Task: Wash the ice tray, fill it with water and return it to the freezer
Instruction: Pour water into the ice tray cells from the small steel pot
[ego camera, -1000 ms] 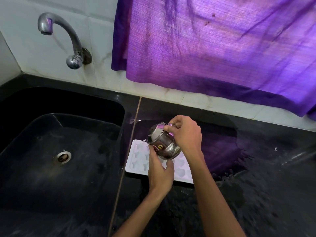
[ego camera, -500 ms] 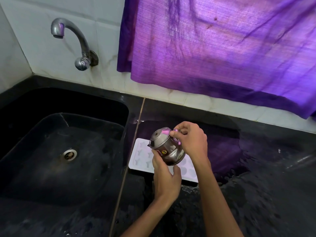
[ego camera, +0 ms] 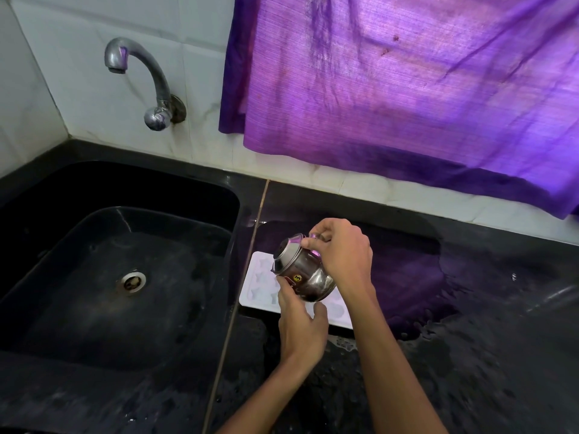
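White ice tray (ego camera: 260,285) lies flat right of the sink (ego camera: 119,277), long axis pointing away from it; right hand (ego camera: 341,255) grips the tilted steel pot (ego camera: 300,270), left hand (ego camera: 300,327) cups its base.

Tilting a steel pot over the ice tray

My right hand (ego camera: 341,255) grips the steel pot (ego camera: 300,272) near its rim, my left hand (ego camera: 302,327) holds it from below, tipped leftward over the white ice tray (ego camera: 258,288) on the wet black counter (ego camera: 470,339), beside the sink (ego camera: 119,277).
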Motion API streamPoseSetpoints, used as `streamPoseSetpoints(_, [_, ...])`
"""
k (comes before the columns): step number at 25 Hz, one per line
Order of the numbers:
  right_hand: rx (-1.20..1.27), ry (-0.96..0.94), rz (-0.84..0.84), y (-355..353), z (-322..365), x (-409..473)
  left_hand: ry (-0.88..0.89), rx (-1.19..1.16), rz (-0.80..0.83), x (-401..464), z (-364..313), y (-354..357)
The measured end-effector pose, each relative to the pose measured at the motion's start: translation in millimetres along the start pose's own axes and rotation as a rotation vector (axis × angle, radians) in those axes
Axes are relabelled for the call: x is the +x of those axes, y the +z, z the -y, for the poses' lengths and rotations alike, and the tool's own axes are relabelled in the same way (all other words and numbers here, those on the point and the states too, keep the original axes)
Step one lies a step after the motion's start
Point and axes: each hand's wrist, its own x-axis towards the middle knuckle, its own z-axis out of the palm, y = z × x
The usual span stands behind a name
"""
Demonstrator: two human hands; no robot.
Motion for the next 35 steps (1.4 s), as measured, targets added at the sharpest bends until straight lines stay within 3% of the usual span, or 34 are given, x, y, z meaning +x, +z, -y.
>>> streamPoseSetpoints(12, [0.017, -0.005, -0.013, -2, 2, -4, 0.004, 0.019, -0.005, 3, 2, -1])
streamPoseSetpoints(24, [0.253, 0.061, -0.045, -6, -19, -25, 0.061, 0.097, -0.039, -18, -6, -2])
streamPoseSetpoints(35, [0.06, 0.03, 0.028, -2, -4, -37, -0.025, 0.124, -0.05, -36, 1, -2])
